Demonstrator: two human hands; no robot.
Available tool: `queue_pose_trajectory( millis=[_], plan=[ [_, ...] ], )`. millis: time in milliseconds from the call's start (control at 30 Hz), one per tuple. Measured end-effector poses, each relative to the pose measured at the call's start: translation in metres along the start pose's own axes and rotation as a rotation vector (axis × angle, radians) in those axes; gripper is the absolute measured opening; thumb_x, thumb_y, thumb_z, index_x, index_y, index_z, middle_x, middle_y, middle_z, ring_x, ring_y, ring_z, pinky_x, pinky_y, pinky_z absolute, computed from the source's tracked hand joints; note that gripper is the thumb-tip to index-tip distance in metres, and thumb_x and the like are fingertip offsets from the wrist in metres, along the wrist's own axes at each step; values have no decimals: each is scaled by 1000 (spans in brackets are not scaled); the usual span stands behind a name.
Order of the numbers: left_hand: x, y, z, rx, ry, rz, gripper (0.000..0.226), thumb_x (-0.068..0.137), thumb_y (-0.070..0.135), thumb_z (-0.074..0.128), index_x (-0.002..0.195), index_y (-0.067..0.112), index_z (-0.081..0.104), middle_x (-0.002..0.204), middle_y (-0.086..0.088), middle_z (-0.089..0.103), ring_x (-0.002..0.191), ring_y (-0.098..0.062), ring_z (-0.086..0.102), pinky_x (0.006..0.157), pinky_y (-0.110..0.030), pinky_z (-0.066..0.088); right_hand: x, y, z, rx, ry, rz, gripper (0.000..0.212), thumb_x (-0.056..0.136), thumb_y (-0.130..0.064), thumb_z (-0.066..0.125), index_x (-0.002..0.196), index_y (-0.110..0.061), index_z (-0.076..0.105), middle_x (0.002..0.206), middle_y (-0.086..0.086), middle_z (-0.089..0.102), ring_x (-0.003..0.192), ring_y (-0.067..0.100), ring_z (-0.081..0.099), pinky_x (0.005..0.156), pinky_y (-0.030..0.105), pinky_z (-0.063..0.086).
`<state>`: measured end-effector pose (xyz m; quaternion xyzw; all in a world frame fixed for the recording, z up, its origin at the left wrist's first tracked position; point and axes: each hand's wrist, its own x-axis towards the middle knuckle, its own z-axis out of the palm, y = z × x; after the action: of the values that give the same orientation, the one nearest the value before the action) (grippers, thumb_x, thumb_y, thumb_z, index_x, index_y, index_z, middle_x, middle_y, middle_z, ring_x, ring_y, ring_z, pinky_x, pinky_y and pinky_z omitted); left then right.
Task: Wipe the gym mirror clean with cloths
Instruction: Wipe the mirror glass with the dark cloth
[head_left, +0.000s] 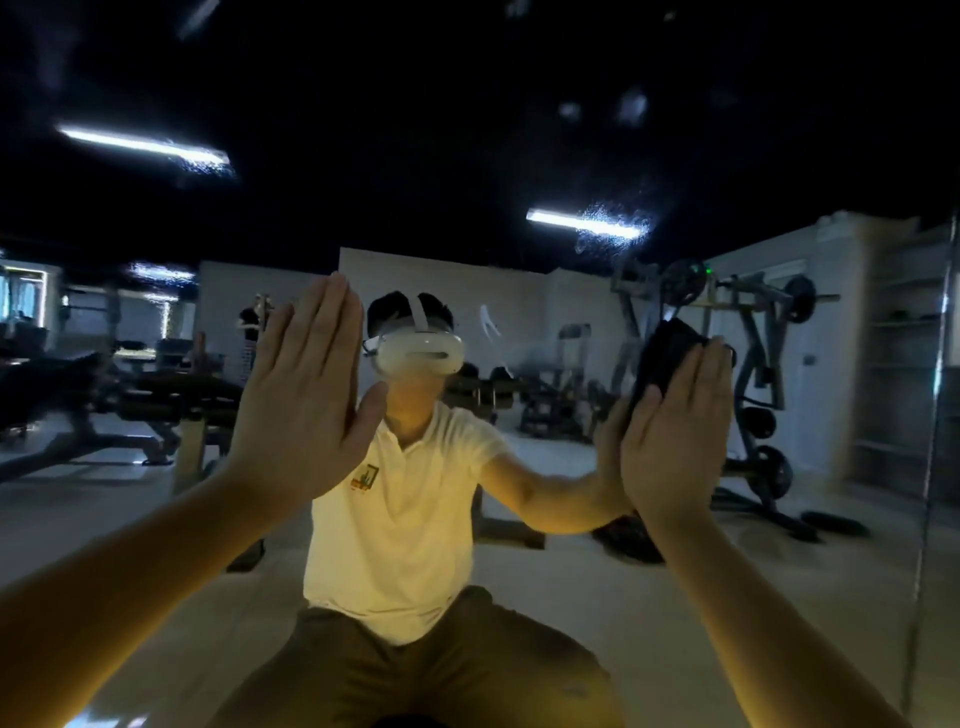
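**Flat palm presses dark cloth to gym mirror**

The cloth (667, 353) is dark, soft and bunched, pinned against the mirror (363, 130) at the right of centre under the straight, joined fingers of the right hand (675, 431). The left hand (306, 395) is raised left of centre, flat and bare, holding nothing; whether it touches the glass cannot be told. Speckled smears (613, 226) cloud the glossy pane at the upper right, over reflected strip lights. A reflected weight machine (748, 332) stands at the right, padded benches (171, 400) at the left.
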<state>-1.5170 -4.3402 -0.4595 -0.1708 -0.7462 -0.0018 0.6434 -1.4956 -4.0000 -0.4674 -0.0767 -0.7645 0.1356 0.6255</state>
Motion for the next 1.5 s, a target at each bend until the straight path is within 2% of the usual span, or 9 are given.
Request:
queue_pose_trajectory(
  millis=[100, 200, 400, 533, 667, 967, 1100, 1267, 1500],
  plan=[
    [0, -3, 3, -5, -4, 9, 79, 105, 50, 30, 162, -3, 15, 171, -22, 10, 160, -33, 7, 129, -55, 10, -8, -50, 7, 6, 36, -7, 65, 109, -33, 11, 156, 11, 20, 165, 31, 15, 156, 44, 11, 125, 59, 17],
    [0, -10, 0, -14, -15, 47, 73, 105, 43, 29, 161, -4, 20, 170, -23, 15, 159, -34, 12, 127, -58, 17, -37, -134, 27, 37, 94, -308, 60, 107, -25, 38, 157, 5, 22, 166, 27, 6, 157, 41, 3, 128, 54, 5],
    [0, -35, -14, -38, -9, 188, 67, 102, 32, 29, 159, -3, 28, 168, -21, 22, 158, -33, 20, 126, -54, 21, -40, -163, 28, -51, -57, -850, 63, 109, -26, 37, 159, 3, 12, 168, 24, 0, 158, 36, -5, 128, 52, 6],
    [-2, -29, -8, -6, -27, 158, 69, 102, 35, 28, 160, -3, 23, 169, -22, 18, 159, -34, 16, 127, -54, 18, 5, -77, 14, -205, -53, -528, 58, 108, -35, 37, 152, 3, 38, 168, 26, 8, 157, 40, -2, 127, 56, 9],
    [-2, -24, -6, -10, -29, 124, 70, 102, 37, 27, 160, -3, 22, 169, -22, 17, 159, -34, 15, 126, -57, 19, 11, -67, 6, -7, 42, -35, 65, 109, -34, 10, 160, 6, 13, 169, 24, 10, 158, 37, 7, 126, 54, 18],
    [-1, -35, -14, -3, -87, 182, 70, 102, 36, 29, 161, -1, 24, 170, -20, 18, 159, -31, 17, 127, -53, 19, -47, -159, 19, -101, -88, -981, 64, 105, -24, 40, 160, 2, 20, 169, 23, 5, 158, 35, -4, 129, 48, -2],
    [-2, -32, -11, -10, -75, 170, 72, 102, 38, 29, 161, -2, 22, 170, -21, 17, 159, -33, 15, 127, -54, 18, 16, -74, 3, -251, 16, -615, 54, 101, -31, 51, 140, 6, 53, 162, 28, 27, 154, 41, 15, 128, 54, 4],
    [-4, -29, -11, -21, -78, 153, 74, 101, 41, 31, 161, -1, 23, 170, -20, 16, 159, -32, 14, 126, -56, 20, 44, -57, -1, 12, 57, 53, 68, 108, -38, 12, 158, 7, 17, 168, 24, 13, 157, 38, 13, 123, 56, 24],
    [8, -40, -36, -126, -54, 158, 62, 101, 31, 33, 152, -2, 44, 156, -21, 45, 142, -37, 46, 115, -57, 38, -36, -195, 21, 111, -87, -664, 66, 110, -38, 31, 162, -4, 13, 171, 17, 4, 159, 28, -8, 129, 47, 2]
  ],
)
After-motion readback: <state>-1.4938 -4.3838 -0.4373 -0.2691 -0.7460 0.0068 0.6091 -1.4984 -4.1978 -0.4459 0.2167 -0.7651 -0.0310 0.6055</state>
